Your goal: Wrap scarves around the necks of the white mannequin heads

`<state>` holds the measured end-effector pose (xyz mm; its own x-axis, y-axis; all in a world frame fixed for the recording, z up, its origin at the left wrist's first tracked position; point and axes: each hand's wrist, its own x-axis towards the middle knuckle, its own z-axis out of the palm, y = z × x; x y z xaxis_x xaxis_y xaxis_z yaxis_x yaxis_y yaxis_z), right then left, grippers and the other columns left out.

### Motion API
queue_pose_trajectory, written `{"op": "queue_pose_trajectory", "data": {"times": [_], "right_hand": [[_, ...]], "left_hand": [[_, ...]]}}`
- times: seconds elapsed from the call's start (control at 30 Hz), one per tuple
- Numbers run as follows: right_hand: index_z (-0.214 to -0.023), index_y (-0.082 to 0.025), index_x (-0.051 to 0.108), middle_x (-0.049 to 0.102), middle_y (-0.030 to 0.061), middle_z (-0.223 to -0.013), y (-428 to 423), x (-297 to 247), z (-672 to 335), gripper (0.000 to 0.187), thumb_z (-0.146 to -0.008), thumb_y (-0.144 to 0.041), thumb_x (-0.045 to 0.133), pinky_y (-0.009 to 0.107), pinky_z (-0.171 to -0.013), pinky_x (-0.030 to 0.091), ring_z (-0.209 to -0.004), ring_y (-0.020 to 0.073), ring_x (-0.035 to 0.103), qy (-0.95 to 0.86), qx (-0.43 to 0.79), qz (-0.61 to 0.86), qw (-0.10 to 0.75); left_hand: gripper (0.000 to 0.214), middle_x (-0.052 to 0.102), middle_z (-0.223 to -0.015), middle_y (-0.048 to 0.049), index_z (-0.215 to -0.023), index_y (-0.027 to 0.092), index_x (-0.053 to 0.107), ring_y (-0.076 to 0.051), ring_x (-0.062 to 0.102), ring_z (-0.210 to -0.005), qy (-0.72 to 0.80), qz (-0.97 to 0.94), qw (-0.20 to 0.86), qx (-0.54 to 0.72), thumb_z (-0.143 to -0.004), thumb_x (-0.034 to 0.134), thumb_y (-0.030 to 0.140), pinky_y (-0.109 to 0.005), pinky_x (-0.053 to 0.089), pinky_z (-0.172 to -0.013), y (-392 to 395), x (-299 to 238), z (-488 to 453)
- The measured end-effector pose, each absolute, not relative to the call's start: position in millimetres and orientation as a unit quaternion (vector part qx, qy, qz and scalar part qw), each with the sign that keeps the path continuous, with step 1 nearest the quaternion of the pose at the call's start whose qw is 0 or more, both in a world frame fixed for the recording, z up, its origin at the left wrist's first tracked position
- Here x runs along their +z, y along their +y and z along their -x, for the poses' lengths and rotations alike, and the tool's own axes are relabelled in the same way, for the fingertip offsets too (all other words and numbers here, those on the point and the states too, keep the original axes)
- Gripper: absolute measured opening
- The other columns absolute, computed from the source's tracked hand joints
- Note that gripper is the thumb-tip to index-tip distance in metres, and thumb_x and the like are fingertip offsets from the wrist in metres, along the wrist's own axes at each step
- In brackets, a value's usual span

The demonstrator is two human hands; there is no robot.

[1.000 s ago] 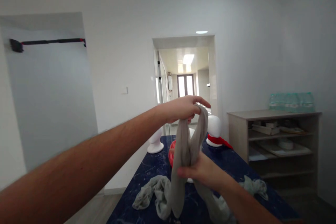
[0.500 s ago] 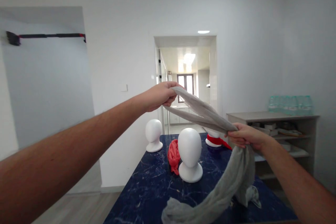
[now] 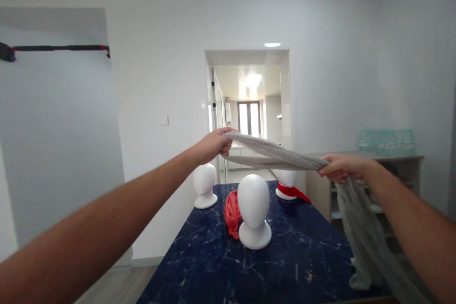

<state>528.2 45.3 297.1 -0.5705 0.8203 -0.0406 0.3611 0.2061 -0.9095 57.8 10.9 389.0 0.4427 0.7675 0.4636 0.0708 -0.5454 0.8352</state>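
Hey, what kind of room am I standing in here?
Probably a plain workroom, perhaps set up for practising scarf styling. White foam mannequin heads stand on a dark blue marble-look table, one with a red scarf at its base, and an open shelf unit holds supplies against bare white walls.

Both hands up at chest height over the surface (image 3: 213, 266), dark blue, marble pattern. Left hand (image 3: 212, 146) pinches one end of a grey scarf (image 3: 274, 155); right hand (image 3: 341, 167) grips it further along. Span between them is taut, near level. Rest of the scarf hangs from the right hand, its tail reaching down to the surface's right edge. Under the span: white mannequin head (image 3: 253, 211), upright, bare. Red cloth (image 3: 232, 213) just behind it to the left. Two more heads at the far end: left one (image 3: 204, 184) bare, right one (image 3: 287, 184) with a red scarf (image 3: 292, 192) at its neck. Shelf unit (image 3: 392, 171) by the right wall.
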Motion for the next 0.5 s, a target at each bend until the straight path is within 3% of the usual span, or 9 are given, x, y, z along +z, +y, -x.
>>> {"op": "queue_pose_trajectory", "data": {"times": [0.1,0.23,0.33,0.4,0.5], "right_hand": [[-0.071,-0.023,0.046,0.023,-0.0173,-0.044,78,258,-535,0.043,-0.092,-0.047,0.076,0.016,-0.033,0.032,-0.033,0.0036,0.011,-0.713,0.587,0.282,0.258],[-0.076,-0.023,0.046,0.024,-0.0182,-0.046,118,204,-518,0.04,-0.102,-0.048,0.063,0.013,-0.032,0.028,-0.034,0.004,-0.003,-0.626,0.663,0.124,0.391],[-0.082,-0.022,0.048,0.048,-0.0152,-0.054,140,181,-488,0.031,-0.107,-0.039,0.057,0.01,-0.033,0.025,-0.035,0.0038,-0.002,-0.544,0.664,0.083,0.506],[-0.086,-0.021,0.051,0.066,-0.0102,-0.071,152,176,-468,0.026,-0.108,-0.035,0.052,0.009,-0.034,0.025,-0.035,0.0029,0.003,-0.514,0.651,0.089,0.551],[-0.091,-0.021,0.055,0.076,-0.0015,-0.096,167,173,-441,0.027,-0.109,-0.039,0.046,0.01,-0.038,0.029,-0.038,0.0023,0.016,-0.493,0.62,0.141,0.593]], "left_hand": [[0.011,0.035,-0.053,0.0115,-0.09,0.017,0.067,-0.006,0.03,-0.045,0.262,-0.742,0.463,0.408,-0.082,0.067,0.009,-0.02,0.044,-0.055,45,363,-42],[0.009,0.041,-0.05,0.0087,-0.08,0.016,0.066,-0.008,0.045,-0.047,0.246,-0.665,0.554,0.437,-0.081,0.07,0.007,-0.02,0.048,-0.057,92,328,-26],[0.015,0.049,-0.054,0.0066,-0.096,0.014,0.071,-0.01,0.054,-0.052,0.229,-0.588,0.582,0.513,-0.083,0.069,0.007,-0.019,0.05,-0.057,123,305,-26],[0.027,0.054,-0.057,0.0061,-0.11,0.014,0.071,-0.009,0.056,-0.052,0.217,-0.535,0.588,0.567,-0.085,0.067,0.006,-0.019,0.052,-0.059,142,290,-30],[0.031,0.059,-0.059,0.005,-0.115,0.014,0.071,-0.008,0.059,-0.053,0.224,-0.49,0.577,0.614,-0.087,0.065,0.004,-0.018,0.053,-0.06,173,270,-39]]}}
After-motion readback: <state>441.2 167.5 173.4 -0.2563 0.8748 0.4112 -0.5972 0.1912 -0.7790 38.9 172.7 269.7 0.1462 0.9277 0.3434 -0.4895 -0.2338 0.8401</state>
